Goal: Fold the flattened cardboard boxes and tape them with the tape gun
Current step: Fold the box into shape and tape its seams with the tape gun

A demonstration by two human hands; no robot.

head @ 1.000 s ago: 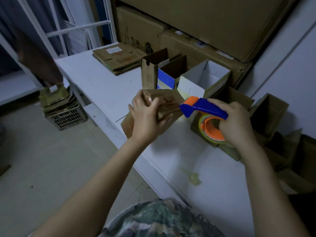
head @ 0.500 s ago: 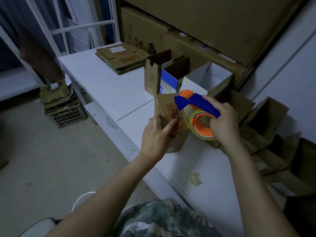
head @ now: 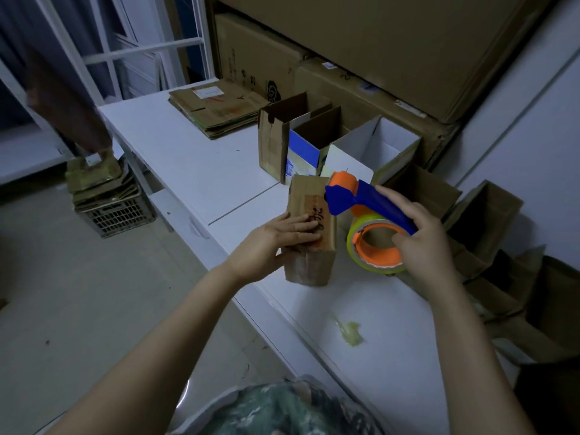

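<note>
A small brown cardboard box point(head: 309, 265) stands on the white table point(head: 194, 164) with its closed flaps facing up. My left hand point(head: 273, 241) presses flat on those flaps, fingers straight. My right hand point(head: 420, 243) grips the blue handle of the tape gun point(head: 361, 202), which carries an orange hub and a yellowish tape roll point(head: 373, 246). The gun's orange front end hovers at the box's far top edge. A stack of flattened cardboard boxes point(head: 216, 111) lies at the table's far end.
Several folded open boxes point(head: 301, 136) stand behind the small box, and more brown ones point(head: 483, 221) crowd the right side. Large cartons point(head: 345, 42) line the wall. A scrap of tape point(head: 348, 331) lies on the table near me. A crate with cardboard point(head: 110, 205) sits on the floor.
The small box went from tilted in my left hand to standing on the table. My left hand now lies flat on top, and the tape gun has come up to the box's far edge.
</note>
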